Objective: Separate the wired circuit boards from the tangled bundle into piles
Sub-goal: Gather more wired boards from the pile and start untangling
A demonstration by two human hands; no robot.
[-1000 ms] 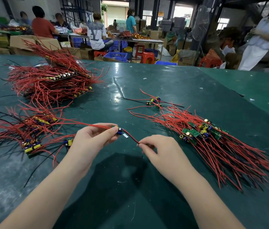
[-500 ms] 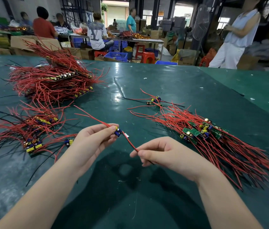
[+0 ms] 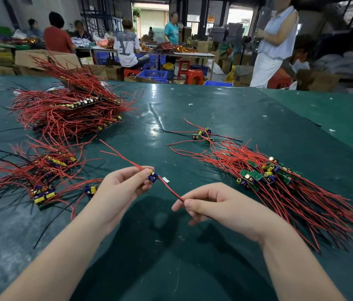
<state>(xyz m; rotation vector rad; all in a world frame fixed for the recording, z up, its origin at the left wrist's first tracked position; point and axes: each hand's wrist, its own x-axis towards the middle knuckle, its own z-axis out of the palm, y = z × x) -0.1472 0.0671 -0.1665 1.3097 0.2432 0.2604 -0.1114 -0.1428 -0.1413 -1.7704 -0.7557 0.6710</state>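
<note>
The left hand (image 3: pixel 118 187) pinches a small circuit board (image 3: pixel 152 176) in its grip above the green desk (image 3: pixel 214 109); the right hand (image 3: pixel 219 206) pinches that board's red wire (image 3: pixel 171 190). Sorted piles (image 3: pixel 279 181) lie right of the right grip, the tangled bundle (image 3: pixel 36 174) left of the left one.

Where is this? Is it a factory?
Probably, yes: a small electronics workshop. Piles of boards with red wires lie on a long green table. Farther back, other workers sit at tables among cardboard boxes and blue crates.
</note>
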